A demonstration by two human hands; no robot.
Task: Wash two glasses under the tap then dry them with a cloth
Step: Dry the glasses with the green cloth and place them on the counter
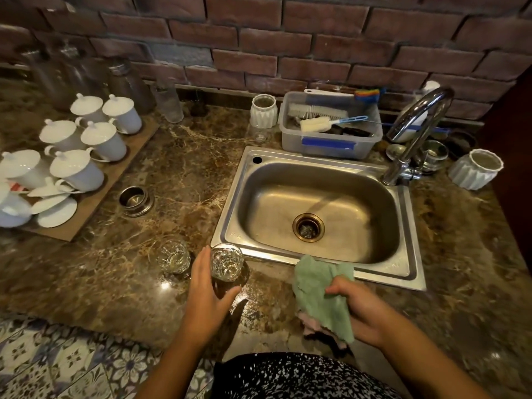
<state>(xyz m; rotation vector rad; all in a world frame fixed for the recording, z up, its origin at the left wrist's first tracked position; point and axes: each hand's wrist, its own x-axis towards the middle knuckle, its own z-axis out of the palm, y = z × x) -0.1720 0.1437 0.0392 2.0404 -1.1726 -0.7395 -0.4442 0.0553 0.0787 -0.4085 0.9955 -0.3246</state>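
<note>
Steel sink (288, 156), lidded cups (76, 168), glass (227, 263) in left hand (208, 292)

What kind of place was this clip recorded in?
Probably a home kitchen or tea-service counter: a steel sink with a tap set in a stone countertop, lidded white cups on a board, and a tub of cleaning brushes.

The left hand (207, 286) reached forward from the near edge on a bare forearm, thumb and fingers curled round a glass (226, 262). To its right, the right hand (361, 308) angled inward, its fingers gripping a green cloth (318, 289).
</note>
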